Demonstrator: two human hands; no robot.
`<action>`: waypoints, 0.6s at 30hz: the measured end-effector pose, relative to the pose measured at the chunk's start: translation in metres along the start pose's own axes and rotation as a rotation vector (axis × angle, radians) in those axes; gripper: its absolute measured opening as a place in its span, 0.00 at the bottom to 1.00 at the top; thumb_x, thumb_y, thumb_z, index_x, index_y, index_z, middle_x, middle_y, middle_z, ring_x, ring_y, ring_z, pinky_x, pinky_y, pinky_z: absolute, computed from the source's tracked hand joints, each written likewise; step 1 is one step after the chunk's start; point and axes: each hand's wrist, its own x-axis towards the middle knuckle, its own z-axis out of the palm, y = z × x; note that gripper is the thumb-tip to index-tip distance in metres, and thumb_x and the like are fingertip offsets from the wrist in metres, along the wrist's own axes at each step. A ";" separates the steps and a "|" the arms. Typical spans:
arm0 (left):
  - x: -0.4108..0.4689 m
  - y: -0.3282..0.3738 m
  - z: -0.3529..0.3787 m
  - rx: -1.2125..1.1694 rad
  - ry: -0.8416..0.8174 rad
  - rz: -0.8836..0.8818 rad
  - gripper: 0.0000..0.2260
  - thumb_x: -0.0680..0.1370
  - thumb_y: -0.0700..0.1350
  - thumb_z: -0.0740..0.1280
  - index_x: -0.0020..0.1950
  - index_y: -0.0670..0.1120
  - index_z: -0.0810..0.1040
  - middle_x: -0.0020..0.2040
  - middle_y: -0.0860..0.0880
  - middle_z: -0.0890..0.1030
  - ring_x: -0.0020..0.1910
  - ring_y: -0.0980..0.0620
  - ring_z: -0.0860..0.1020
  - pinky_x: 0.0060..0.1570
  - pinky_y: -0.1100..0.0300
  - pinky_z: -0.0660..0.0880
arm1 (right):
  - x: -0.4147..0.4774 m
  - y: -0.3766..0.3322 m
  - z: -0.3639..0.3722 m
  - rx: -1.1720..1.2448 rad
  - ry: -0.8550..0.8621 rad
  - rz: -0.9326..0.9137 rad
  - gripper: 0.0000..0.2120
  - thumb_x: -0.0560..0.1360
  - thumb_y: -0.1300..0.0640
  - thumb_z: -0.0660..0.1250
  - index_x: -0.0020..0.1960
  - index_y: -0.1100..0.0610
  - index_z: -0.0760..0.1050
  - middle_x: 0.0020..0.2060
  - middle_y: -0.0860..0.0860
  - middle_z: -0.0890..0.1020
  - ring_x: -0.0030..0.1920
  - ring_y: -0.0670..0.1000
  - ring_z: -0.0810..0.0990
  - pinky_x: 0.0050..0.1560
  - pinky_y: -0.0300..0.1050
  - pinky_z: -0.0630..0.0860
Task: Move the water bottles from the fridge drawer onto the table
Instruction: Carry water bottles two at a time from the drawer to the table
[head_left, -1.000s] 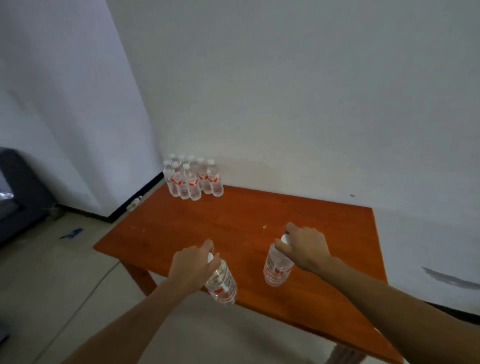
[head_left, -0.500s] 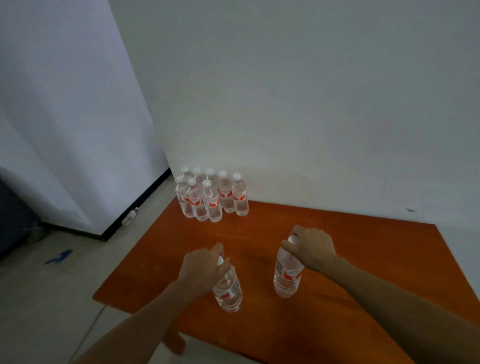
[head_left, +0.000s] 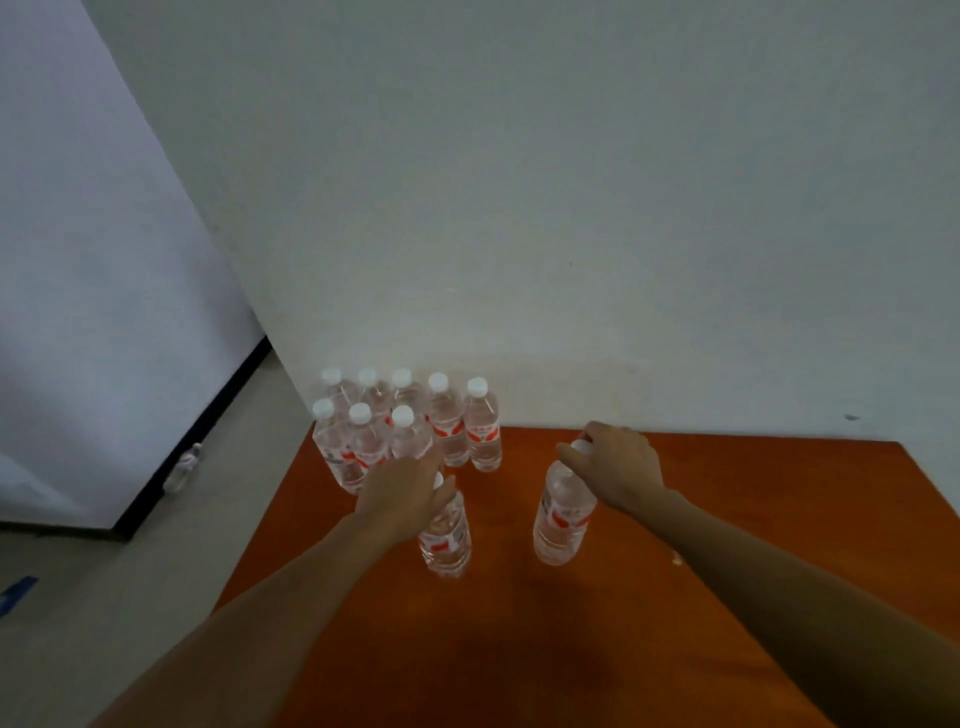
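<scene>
My left hand (head_left: 402, 496) grips the cap end of a clear water bottle (head_left: 447, 538) with a red label, over the orange-brown table (head_left: 519, 649). My right hand (head_left: 615, 467) grips the top of a second water bottle (head_left: 563, 517) to its right. Whether either bottle's base touches the table I cannot tell. Several upright bottles (head_left: 410, 423) with white caps stand in two rows at the table's far left corner, just beyond my left hand. The fridge drawer is not in view.
A white wall rises right behind the table. Left of the table lies grey floor, with one bottle (head_left: 182, 470) on it near a black skirting board. A blue scrap (head_left: 13, 595) lies on the floor at the far left edge.
Both hands have carried their bottles forward over the table toward the group of bottles. The view has come closer to the table and the wall.
</scene>
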 end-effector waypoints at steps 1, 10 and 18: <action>0.013 -0.005 0.003 0.008 -0.005 0.010 0.17 0.81 0.56 0.56 0.64 0.48 0.70 0.48 0.49 0.81 0.43 0.51 0.78 0.40 0.59 0.69 | 0.013 -0.003 0.007 -0.001 -0.002 0.003 0.19 0.76 0.38 0.61 0.50 0.54 0.76 0.38 0.48 0.79 0.36 0.47 0.78 0.34 0.39 0.76; 0.116 -0.034 0.037 0.062 -0.077 0.090 0.17 0.80 0.56 0.56 0.65 0.48 0.68 0.45 0.48 0.81 0.42 0.48 0.80 0.38 0.56 0.74 | 0.114 -0.028 0.060 0.008 -0.030 0.020 0.20 0.75 0.39 0.61 0.53 0.55 0.75 0.43 0.51 0.82 0.37 0.49 0.77 0.37 0.42 0.76; 0.145 -0.046 0.052 0.025 -0.086 0.044 0.16 0.80 0.56 0.59 0.62 0.49 0.70 0.36 0.54 0.70 0.34 0.54 0.71 0.27 0.62 0.60 | 0.151 -0.039 0.080 0.058 -0.012 0.032 0.22 0.73 0.36 0.61 0.49 0.55 0.75 0.41 0.52 0.82 0.39 0.52 0.79 0.42 0.47 0.78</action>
